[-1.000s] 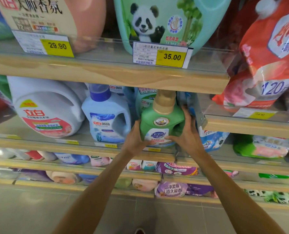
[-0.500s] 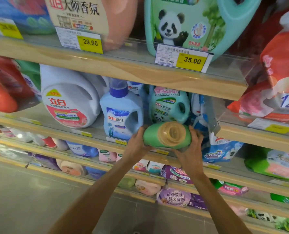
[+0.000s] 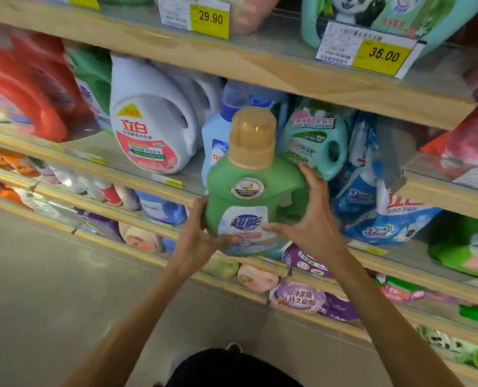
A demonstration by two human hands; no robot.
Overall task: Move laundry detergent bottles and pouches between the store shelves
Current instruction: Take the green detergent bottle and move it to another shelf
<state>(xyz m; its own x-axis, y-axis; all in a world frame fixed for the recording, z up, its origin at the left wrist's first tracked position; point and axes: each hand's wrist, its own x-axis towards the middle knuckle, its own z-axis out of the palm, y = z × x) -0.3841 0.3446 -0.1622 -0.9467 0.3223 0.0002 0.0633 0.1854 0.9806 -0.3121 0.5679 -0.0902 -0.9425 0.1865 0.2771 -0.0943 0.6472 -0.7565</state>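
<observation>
Left hand [image 3: 200, 237] and right hand [image 3: 314, 222] clasped the bottle [image 3: 249, 196] between them, fingers [image 3: 308, 175] curled round its lower sides, holding it upright and clear of the shelf [image 3: 76, 148] beyond them, so the move looked half done: picked up, not yet placed.

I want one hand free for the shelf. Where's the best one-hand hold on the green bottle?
Probably its moulded handle, taken from the right with the right hand. The green bottle is held upright, label toward the camera, and the handle's opening sits on that side, beside those fingers.
</observation>
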